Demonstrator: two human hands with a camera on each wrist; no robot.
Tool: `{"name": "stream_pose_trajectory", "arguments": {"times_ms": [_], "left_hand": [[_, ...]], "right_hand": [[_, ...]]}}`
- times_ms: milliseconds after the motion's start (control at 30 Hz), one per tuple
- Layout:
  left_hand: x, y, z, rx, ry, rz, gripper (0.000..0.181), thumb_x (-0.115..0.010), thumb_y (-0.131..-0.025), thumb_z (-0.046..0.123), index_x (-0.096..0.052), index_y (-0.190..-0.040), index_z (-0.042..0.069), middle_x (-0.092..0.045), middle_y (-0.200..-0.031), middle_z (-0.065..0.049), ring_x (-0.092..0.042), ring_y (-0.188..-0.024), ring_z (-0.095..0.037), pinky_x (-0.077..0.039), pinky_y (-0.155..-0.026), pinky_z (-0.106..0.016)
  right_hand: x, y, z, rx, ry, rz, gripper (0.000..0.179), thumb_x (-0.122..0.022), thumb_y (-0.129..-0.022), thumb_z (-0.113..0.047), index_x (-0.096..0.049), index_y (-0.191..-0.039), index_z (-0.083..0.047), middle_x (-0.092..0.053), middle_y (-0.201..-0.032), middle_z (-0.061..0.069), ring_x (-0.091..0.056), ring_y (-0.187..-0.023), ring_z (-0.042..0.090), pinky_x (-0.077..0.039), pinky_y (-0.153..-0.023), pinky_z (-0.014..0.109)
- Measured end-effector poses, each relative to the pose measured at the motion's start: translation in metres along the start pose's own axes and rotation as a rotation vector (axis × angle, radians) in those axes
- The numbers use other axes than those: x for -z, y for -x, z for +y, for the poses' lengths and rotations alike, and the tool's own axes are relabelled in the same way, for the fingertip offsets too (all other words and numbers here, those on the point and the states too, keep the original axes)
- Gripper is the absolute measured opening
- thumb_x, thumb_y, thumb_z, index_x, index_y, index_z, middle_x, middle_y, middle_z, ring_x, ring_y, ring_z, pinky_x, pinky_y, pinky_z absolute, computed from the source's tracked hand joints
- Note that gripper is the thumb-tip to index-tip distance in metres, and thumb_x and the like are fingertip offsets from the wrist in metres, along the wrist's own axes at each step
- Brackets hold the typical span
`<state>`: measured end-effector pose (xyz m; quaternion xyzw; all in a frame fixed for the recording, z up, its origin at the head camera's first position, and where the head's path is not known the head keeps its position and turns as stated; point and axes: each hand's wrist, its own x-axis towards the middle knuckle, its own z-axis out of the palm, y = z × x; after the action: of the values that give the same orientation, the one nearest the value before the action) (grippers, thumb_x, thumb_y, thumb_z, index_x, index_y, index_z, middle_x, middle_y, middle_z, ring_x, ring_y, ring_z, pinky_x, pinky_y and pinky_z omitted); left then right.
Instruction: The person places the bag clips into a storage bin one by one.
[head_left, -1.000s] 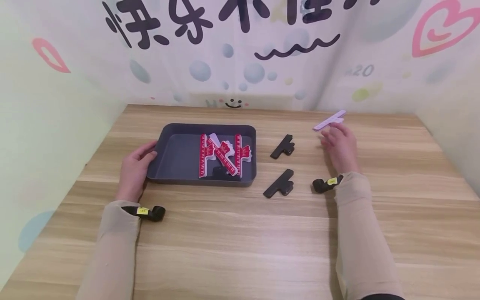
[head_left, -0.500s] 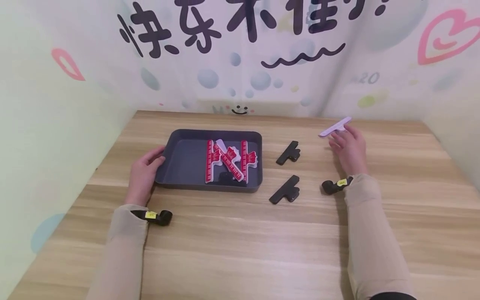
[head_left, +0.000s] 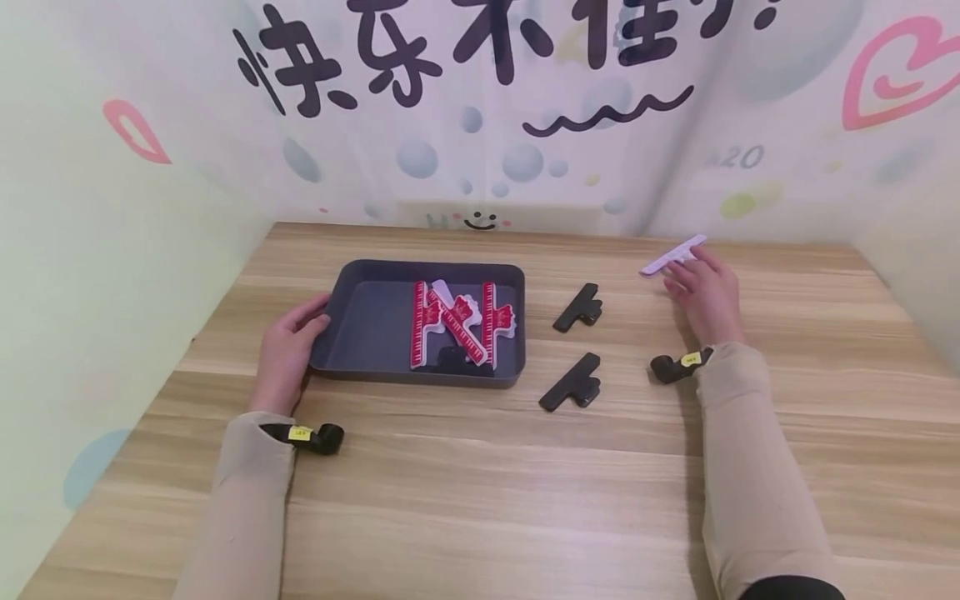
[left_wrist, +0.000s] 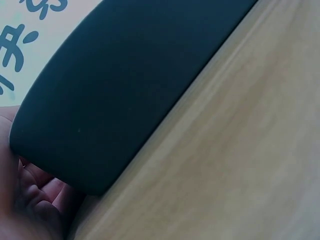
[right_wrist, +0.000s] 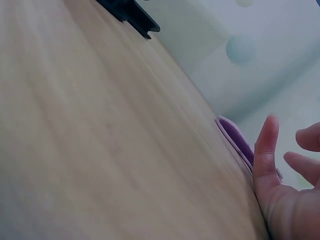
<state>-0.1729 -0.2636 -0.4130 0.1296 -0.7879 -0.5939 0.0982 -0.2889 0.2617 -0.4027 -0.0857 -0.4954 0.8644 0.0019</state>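
Note:
At the left end of the dark grey tray (head_left: 360, 321), my left hand (head_left: 285, 358) grips the wall, thumb at the rim; curled fingers (left_wrist: 47, 192) show below the end in the left wrist view. Inside the tray's right half lie several red and white clips (head_left: 461, 325) with a piano-key pattern, some crossing, with a pale purple piece and a black piece partly under them. At the back right, my right hand (head_left: 708, 296) is beside a light purple clip (head_left: 671, 257), fingers spread and loosely bent. In the right wrist view the purple clip (right_wrist: 235, 137) is partly hidden behind a finger.
Two black clips lie on the wooden table (head_left: 480, 492) between tray and right hand: a farther one (head_left: 577, 308) and a nearer one (head_left: 572, 383). A printed cloth (head_left: 480, 167) hangs behind the table's back edge.
The head view has shifted slightly, moving the whole scene right and down. My right hand has drawn a little rightward from the purple clip. My left hand stays at the tray.

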Motion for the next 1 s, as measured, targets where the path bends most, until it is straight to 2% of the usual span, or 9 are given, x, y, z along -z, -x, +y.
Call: {"name": "stream_pose_trajectory", "arguments": {"times_ms": [233, 500, 633, 800, 1000], "left_hand": [[0.0005, -0.0003, 0.0006, 0.008, -0.003, 0.005, 0.037, -0.054, -0.089, 0.026, -0.054, -0.125, 0.016, -0.052, -0.126, -0.002, -0.044, -0.113, -0.008, -0.034, -0.094, -0.028], [-0.0014, -0.0004, 0.0002, 0.003, 0.004, -0.006, 0.038, -0.054, -0.089, 0.027, -0.054, -0.125, 0.017, -0.052, -0.126, -0.002, -0.043, -0.114, -0.008, -0.033, -0.094, -0.027], [-0.0008, 0.0004, 0.0004, 0.001, -0.001, 0.001, 0.038, -0.055, -0.089, 0.026, -0.053, -0.125, 0.017, -0.052, -0.126, -0.003, -0.044, -0.113, -0.009, -0.034, -0.093, -0.026], [0.0001, 0.001, 0.0005, 0.013, -0.006, 0.008, 0.037, -0.055, -0.089, 0.026, -0.054, -0.125, 0.018, -0.052, -0.125, -0.001, -0.044, -0.112, -0.008, -0.035, -0.09, -0.021], [0.0002, -0.0002, 0.0008, 0.015, 0.008, 0.005, 0.038, -0.056, -0.088, 0.026, -0.054, -0.125, 0.017, -0.053, -0.124, -0.003, -0.044, -0.112, -0.009, -0.035, -0.088, -0.02]], "right_hand": [[-0.0011, -0.0026, -0.0002, -0.028, 0.062, 0.001, 0.06, -0.047, -0.092, -0.007, -0.015, -0.142, -0.006, -0.036, -0.13, 0.013, -0.05, -0.11, 0.017, -0.046, -0.081, 0.025], [-0.0029, -0.0024, -0.0022, -0.025, 0.169, -0.005, 0.056, -0.045, -0.093, -0.008, -0.015, -0.14, -0.001, -0.04, -0.125, 0.013, -0.052, -0.108, 0.017, -0.045, -0.083, 0.025], [-0.007, -0.0003, -0.0027, -0.021, 0.201, 0.029, 0.054, -0.042, -0.094, -0.008, -0.017, -0.14, -0.001, -0.037, -0.128, 0.014, -0.051, -0.108, 0.017, -0.044, -0.083, 0.025], [-0.0096, 0.001, -0.0022, -0.006, 0.267, 0.072, 0.05, -0.039, -0.094, -0.007, -0.019, -0.14, 0.0, -0.039, -0.124, 0.013, -0.053, -0.104, 0.017, -0.047, -0.077, 0.023], [-0.0083, 0.0021, -0.0001, 0.007, 0.349, 0.144, 0.044, -0.041, -0.094, -0.01, -0.032, -0.135, 0.002, -0.045, -0.116, 0.013, -0.056, -0.099, 0.018, -0.049, -0.07, 0.022]]}}
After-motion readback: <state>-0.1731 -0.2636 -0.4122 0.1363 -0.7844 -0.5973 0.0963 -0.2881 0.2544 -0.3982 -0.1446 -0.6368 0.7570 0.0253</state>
